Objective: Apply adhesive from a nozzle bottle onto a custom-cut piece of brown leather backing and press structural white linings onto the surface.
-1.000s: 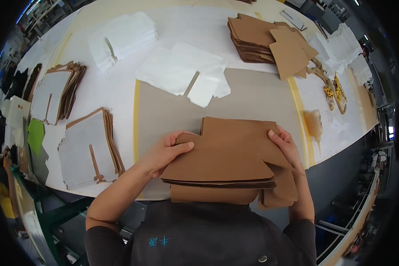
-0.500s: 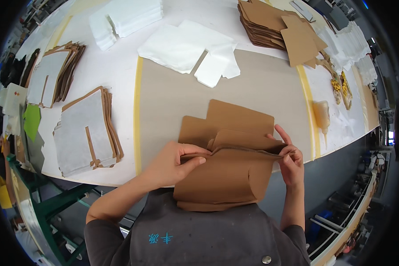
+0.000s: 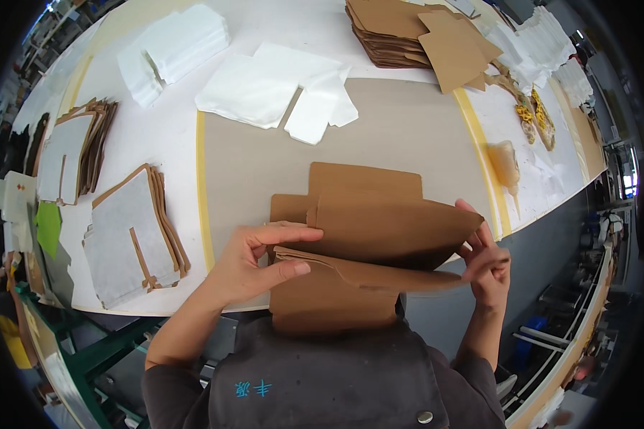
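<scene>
At the table's near edge, in front of my apron, I hold brown cut sheets (image 3: 379, 225) with notched outlines. They look like thin leather or board; I cannot tell which. Their layers part in a wide gap, with the near layer (image 3: 336, 304) hanging down over the table edge. My left hand (image 3: 236, 264) grips the left side, forefinger on the far layer and thumb on the near one. At the right corner, my right hand (image 3: 490, 272) has its fingers closed round the sheet ends, one finger behind the far layer. Those fingertips are partly blurred.
A grey mat (image 3: 386, 129) lies under white cut pieces (image 3: 250, 86). Farther back are a white stack (image 3: 186, 43) and a brown stack (image 3: 383, 32). Grey-faced brown pieces (image 3: 122, 243) are piled at left. A squeeze bottle (image 3: 504, 164) lies at right.
The brown layers have come apart into a wider gap. My right hand has moved right and slightly down, and my left thumb and forefinger are farther apart. The whole view has turned somewhat.
</scene>
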The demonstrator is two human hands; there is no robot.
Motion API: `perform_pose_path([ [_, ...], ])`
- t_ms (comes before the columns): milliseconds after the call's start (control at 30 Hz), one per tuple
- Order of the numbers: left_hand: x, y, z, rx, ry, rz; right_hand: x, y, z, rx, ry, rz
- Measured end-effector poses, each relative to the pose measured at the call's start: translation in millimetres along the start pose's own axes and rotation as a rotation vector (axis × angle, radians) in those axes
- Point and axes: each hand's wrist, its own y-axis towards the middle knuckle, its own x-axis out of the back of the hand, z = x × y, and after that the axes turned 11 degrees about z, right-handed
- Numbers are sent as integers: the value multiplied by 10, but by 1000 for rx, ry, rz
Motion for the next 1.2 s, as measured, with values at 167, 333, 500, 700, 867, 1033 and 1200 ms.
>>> perform_pose_path([
  [167, -98, 53, 195, -25, -7, -81, 46, -71, -498, -220, 51, -319],
  [333, -116, 9, 152, 128, -106, -188, -42, -8, -468, -191, -151, -327],
  [500, 81, -54, 81, -87, -383, 20, -56, -262, -298, 6, -385, -250],
  [700, 237, 128, 214, 147, -398, -96, -293, 1, -306, 388, -640, -204],
  [867, 280, 330, 265, 170, -378, -140, -164, 258, -546, 297, -615, -312],
  [1033, 354, 587, 207, 278, -135, -144, -56, 402, -598, 116, -536, -461],
  [1200, 353, 799, 249, 306, -117, -162, -123, 432, -248, 481, -576, 11],
])
